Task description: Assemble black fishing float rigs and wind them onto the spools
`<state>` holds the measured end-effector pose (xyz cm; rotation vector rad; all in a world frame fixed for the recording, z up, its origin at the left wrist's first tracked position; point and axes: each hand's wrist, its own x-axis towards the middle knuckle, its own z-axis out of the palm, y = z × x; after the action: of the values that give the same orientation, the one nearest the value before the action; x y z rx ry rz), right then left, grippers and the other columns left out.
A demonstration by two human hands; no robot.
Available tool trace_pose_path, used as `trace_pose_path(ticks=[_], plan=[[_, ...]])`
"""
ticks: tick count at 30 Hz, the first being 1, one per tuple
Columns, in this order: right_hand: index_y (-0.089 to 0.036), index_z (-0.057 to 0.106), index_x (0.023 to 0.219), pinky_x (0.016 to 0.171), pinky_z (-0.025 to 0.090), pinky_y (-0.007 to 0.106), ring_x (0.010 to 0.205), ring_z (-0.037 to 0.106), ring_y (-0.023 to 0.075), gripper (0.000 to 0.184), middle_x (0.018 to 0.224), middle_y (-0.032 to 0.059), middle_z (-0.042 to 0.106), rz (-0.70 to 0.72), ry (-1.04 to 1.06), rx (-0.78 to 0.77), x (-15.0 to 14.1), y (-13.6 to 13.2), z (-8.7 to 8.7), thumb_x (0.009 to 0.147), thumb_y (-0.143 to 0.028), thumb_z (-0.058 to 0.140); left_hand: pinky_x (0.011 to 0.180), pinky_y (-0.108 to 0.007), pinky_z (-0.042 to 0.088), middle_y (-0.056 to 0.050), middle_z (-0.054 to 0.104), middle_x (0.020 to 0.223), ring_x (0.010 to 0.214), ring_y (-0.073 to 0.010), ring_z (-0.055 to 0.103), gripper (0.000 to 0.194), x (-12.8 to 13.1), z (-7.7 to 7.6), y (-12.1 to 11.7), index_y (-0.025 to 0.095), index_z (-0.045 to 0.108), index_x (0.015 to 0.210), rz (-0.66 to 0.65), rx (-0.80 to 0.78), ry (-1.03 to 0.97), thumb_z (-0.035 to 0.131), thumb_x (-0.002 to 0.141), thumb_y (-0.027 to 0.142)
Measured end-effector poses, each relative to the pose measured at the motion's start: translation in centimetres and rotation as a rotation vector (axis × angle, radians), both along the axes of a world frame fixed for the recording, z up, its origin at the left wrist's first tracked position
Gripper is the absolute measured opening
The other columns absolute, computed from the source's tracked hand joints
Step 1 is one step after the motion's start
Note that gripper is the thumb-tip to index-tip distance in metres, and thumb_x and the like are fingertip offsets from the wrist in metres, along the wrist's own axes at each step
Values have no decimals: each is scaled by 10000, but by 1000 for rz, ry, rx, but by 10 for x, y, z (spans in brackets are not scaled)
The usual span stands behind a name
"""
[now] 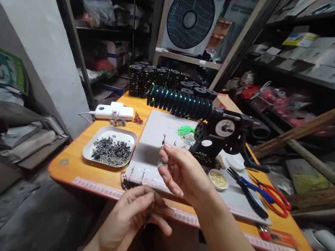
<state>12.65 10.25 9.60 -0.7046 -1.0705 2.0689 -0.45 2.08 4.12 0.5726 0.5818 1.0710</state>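
Observation:
Near the table's front edge, my left hand (134, 210) pinches a thin dark strand (147, 222) between thumb and forefinger, its other fingers loosely spread. Above and to the right, my right hand (187, 172) has its thumb and forefinger pressed together over the pale board (152, 140). What these fingertips hold is too small to name; a small greenish piece (161, 164) shows beside them. Just beyond them is a little dark piece (163, 140). To the left stands a white tray (87, 146) with many small black tubular pieces (112, 152). Dark strands (124, 182) lie at the board's front edge.
A black hand-cranked winder (225, 129) carries a row of spools (179, 103). More black spools (141, 82) stand behind. Rightward are a bowl of gold beads (219, 180), blue-black pliers (249, 192) and red-handled scissors (277, 201). A white power strip (114, 112) lies back left.

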Motion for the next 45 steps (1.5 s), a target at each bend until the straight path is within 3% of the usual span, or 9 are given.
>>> trace_pose_path(ticks=[6,10,14,19,24,27,31,37,45], plan=[[-165,573,832,247,264,119,240,406,49,300,469,-23,594,-20,-108,111,2,1,-3,930,-421,452,668,-301,528,-80,727,798,545,-153,676,159,0,-11,4,116,625,787,-18,44,-11,555,884,222],[-194,538,1088,292,299,146,286,424,62,304,505,-59,573,-309,-345,416,5,4,-6,930,-444,467,670,-289,525,-36,709,822,553,-127,662,92,0,-15,6,164,562,834,81,75,93,568,895,233],[-227,509,1133,362,332,175,343,429,64,255,545,-64,556,-594,-537,727,4,15,-4,946,-393,458,725,-300,543,-88,656,1138,814,-181,678,181,-4,-14,4,184,605,1044,194,106,231,583,891,278],[-185,522,1207,434,356,215,405,482,98,312,558,-31,582,-592,-751,898,-4,44,2,949,-342,445,775,-320,570,-122,453,1458,982,-241,661,484,-12,-17,-8,269,505,1330,267,103,441,625,862,303],[-152,648,810,436,347,217,371,460,86,248,478,-24,549,-515,-782,882,-3,54,-3,917,-308,489,484,-202,505,-100,407,1496,804,-185,673,706,-21,-14,-22,390,373,1420,378,150,703,689,802,262],[-167,609,753,371,313,198,326,430,65,328,501,-26,559,-456,-746,814,5,39,0,943,-377,444,523,-201,463,-76,616,1288,556,-97,587,552,-25,-2,-21,333,538,1312,446,254,919,700,793,242],[-165,590,778,316,272,163,303,415,45,345,520,-28,568,-329,-581,641,16,14,11,938,-442,459,730,-223,444,-58,655,1169,823,-170,614,300,-19,13,-2,266,672,1121,542,475,1009,648,828,205],[-146,606,772,272,245,129,275,366,27,316,483,-32,558,-204,-290,415,23,-4,22,905,-422,526,888,-302,364,-83,630,1073,992,-233,528,286,9,26,33,233,642,1175,325,699,866,515,922,273],[-160,540,692,250,189,92,246,304,12,298,434,-41,536,-105,-114,152,17,-6,18,869,-400,552,671,-255,381,9,545,649,636,-144,475,274,23,28,23,184,615,824,127,437,411,444,957,352]])
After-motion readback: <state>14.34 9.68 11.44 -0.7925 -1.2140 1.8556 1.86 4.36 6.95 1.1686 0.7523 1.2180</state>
